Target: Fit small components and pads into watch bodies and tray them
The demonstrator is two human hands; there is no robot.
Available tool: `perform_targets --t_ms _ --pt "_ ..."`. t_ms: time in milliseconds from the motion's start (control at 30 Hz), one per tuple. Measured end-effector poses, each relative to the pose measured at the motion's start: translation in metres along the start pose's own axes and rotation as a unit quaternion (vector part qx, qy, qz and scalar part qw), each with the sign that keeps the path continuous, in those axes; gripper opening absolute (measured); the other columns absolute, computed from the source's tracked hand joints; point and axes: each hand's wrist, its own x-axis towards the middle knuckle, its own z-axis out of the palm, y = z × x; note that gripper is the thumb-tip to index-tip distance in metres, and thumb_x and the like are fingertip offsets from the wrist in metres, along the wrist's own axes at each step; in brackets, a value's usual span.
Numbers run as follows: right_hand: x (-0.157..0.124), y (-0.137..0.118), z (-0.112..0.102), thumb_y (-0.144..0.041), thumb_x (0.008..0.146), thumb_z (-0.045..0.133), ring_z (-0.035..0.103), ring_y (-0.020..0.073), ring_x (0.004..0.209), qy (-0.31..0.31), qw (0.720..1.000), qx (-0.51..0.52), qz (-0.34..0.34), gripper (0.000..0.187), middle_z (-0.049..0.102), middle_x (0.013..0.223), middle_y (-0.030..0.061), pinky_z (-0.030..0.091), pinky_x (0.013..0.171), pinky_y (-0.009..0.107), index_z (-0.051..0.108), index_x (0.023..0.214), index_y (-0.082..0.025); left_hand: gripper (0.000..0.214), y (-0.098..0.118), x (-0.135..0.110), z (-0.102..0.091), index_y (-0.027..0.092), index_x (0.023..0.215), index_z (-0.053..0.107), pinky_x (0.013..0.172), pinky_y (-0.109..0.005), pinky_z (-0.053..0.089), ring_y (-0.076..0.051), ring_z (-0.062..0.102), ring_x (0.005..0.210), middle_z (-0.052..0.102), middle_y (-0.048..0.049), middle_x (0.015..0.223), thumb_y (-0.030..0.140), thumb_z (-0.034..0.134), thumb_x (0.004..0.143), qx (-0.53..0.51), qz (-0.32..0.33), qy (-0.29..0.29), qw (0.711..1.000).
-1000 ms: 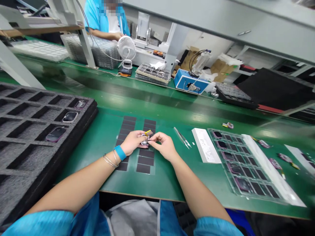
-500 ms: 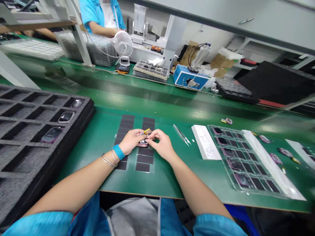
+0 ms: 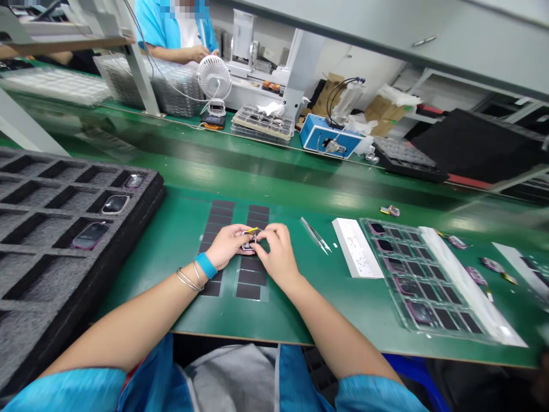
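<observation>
My left hand (image 3: 227,245) grips a small metal-framed part (image 3: 247,242) with a yellow tab (image 3: 252,230) on top. It holds the part just above two strips of dark rectangular pads (image 3: 219,224) on the green bench. My right hand (image 3: 277,254) is closed over the right side of the same part, fingertips pressed on it. A blue band and thin bangles (image 3: 201,269) sit on my left wrist. Tweezers (image 3: 316,234) lie to the right of my hands.
A grey foam tray (image 3: 51,246) at left holds three devices in its slots. At right lie a white block (image 3: 355,247) and a clear tray of dark parts (image 3: 418,280). Beyond the green conveyor (image 3: 257,171), a person in blue works near a small fan (image 3: 213,77).
My right hand has closed further over the part, and the yellow tab has tipped lower. The view has shifted slightly; my left hand stays where it was.
</observation>
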Motion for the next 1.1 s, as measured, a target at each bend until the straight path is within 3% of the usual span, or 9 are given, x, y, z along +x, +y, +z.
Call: perform_targets --t_ms 133,233,367,500,633,900,1100 --pt "0.005 0.008 -0.005 -0.027 0.067 0.073 0.055 0.0207 0.092 -0.015 0.989 0.099 0.107 0.042 0.056 0.101 0.0080 0.047 0.082 0.036 0.055 0.104 -0.020 0.032 0.000 -0.001 0.000 0.011 0.090 0.065 0.056 -0.027 0.056 -0.015 0.063 0.064 0.066 -0.0058 0.074 0.027 0.075 0.064 0.016 -0.007 -0.014 1.000" --pt "0.008 0.015 -0.007 -0.031 0.076 0.064 0.058 0.0165 0.087 -0.047 0.970 0.189 0.149 0.029 0.060 0.097 0.0049 0.047 0.080 0.031 0.058 0.103 -0.021 0.035 0.001 -0.002 0.001 0.012 0.094 0.065 0.055 -0.028 0.056 -0.017 0.064 0.066 0.066 -0.0058 0.076 0.026 0.076 0.063 0.023 -0.012 -0.024 0.999" --pt "0.010 0.014 -0.006 -0.027 0.083 0.057 0.058 0.0155 0.080 -0.037 0.978 0.174 0.113 0.008 0.063 0.084 0.0021 0.045 0.078 0.030 0.061 0.082 -0.020 0.029 0.003 -0.002 0.001 0.012 0.092 0.066 0.061 -0.030 0.056 -0.017 0.065 0.068 0.066 -0.0067 0.079 0.024 0.072 0.066 0.026 -0.016 -0.040 0.999" --pt "0.010 0.006 -0.006 -0.026 0.085 0.056 0.057 0.0165 0.082 -0.017 0.989 0.129 0.068 0.008 0.064 0.082 0.0012 0.043 0.079 0.030 0.060 0.081 -0.021 0.032 0.004 -0.002 0.000 0.012 0.093 0.066 0.070 -0.029 0.055 -0.017 0.065 0.075 0.067 -0.0062 0.082 0.016 0.071 0.062 0.018 -0.023 -0.064 0.998" --pt "0.009 0.003 -0.005 -0.024 0.085 0.056 0.058 0.0165 0.081 -0.014 0.991 0.114 0.069 0.007 0.065 0.083 0.0012 0.043 0.078 0.030 0.061 0.082 -0.021 0.041 0.001 0.000 0.000 0.012 0.095 0.063 0.070 -0.026 0.054 -0.015 0.065 0.075 0.066 -0.0049 0.082 0.009 0.074 0.056 0.032 -0.012 -0.078 0.996" --pt "0.007 0.003 -0.002 -0.027 0.086 0.055 0.061 0.0168 0.081 -0.007 0.995 0.087 0.058 0.010 0.068 0.083 0.0010 0.043 0.082 0.031 0.062 0.081 -0.022 0.038 0.000 0.000 0.001 0.012 0.093 0.063 0.064 -0.027 0.055 -0.015 0.065 0.066 0.066 -0.0033 0.073 0.016 0.077 0.058 0.029 -0.019 -0.053 0.998" --pt "0.005 0.004 0.001 -0.028 0.085 0.057 0.061 0.0174 0.076 0.009 0.999 0.050 0.002 0.009 0.068 0.077 0.0013 0.043 0.082 0.035 0.064 0.082 -0.023 0.027 0.002 -0.001 0.002 0.012 0.084 0.066 0.059 -0.026 0.054 -0.015 0.063 0.064 0.065 -0.0037 0.069 0.020 0.076 0.060 0.029 -0.020 -0.038 0.999"
